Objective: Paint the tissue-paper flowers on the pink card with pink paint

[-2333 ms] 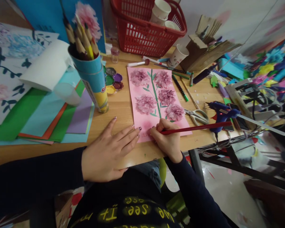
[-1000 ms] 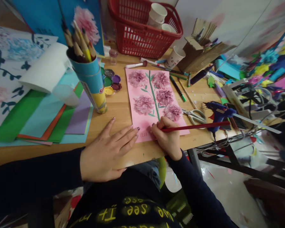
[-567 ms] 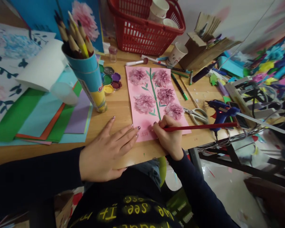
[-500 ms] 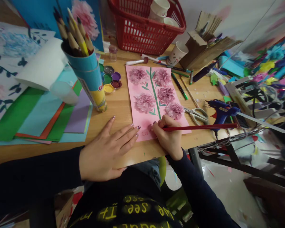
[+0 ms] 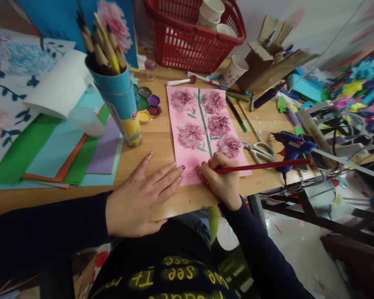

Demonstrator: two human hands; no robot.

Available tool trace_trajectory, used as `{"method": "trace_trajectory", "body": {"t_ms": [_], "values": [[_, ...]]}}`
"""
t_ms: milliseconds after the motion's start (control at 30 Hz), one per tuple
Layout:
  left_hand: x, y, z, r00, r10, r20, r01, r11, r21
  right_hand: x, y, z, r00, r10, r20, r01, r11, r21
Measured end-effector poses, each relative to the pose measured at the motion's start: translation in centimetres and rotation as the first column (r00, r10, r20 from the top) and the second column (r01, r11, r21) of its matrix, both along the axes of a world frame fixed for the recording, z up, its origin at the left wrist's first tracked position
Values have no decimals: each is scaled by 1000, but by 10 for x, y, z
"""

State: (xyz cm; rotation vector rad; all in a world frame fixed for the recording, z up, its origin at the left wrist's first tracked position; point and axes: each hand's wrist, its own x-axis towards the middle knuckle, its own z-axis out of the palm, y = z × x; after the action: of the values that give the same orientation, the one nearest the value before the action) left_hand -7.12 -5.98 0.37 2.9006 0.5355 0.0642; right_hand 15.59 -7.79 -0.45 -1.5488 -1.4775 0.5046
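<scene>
A sheet of pink paper [image 5: 183, 154] lies on the wooden table, bearing several fluffy purple-pink flowers [image 5: 190, 135] on a painted green stem with leaves. Small reddish writing shows along its lower edge. My right hand [image 5: 222, 178] rests on the sheet's lower right part, fingers wrapped round a long red pencil [image 5: 264, 165]. The pencil's tip is hidden behind my fingers. My left hand [image 5: 145, 197] lies flat with fingers spread, its fingertips on the paper's lower left edge and the palm on the table.
At left stand a tube of coloured pencils [image 5: 116, 104] and coloured paper sheets [image 5: 59, 153]. Paint pots [image 5: 153, 100], a red basket [image 5: 187, 47] and a paper cup [image 5: 234, 70] are behind the sheet. Scissors [image 5: 259, 152] and a blue glue gun [image 5: 289, 148] lie at right.
My right hand has shifted slightly right along the paper's lower edge with the red pencil, and more reddish writing shows left of it. My left hand stays in place.
</scene>
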Motion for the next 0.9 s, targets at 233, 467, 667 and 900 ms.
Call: {"method": "trace_trajectory", "body": {"t_ms": [233,467,667,900], "values": [[-1,0,0,1000,-5,-1,5,1000,3,-1,0,-1,998,-2,65,2,1000,9],[1,0,0,1000,3,-2,-3,1000,4,1,0,-1,1000,1,-2,-1,1000,-6],[1,0,2,1000,3,-17,-3,1000,-2,1,-1,0,998,52,33,-51,999,-19],[2,-2,3,1000,19,-20,-20,1000,-24,0,-1,0,1000,16,9,-16,1000,25]]}}
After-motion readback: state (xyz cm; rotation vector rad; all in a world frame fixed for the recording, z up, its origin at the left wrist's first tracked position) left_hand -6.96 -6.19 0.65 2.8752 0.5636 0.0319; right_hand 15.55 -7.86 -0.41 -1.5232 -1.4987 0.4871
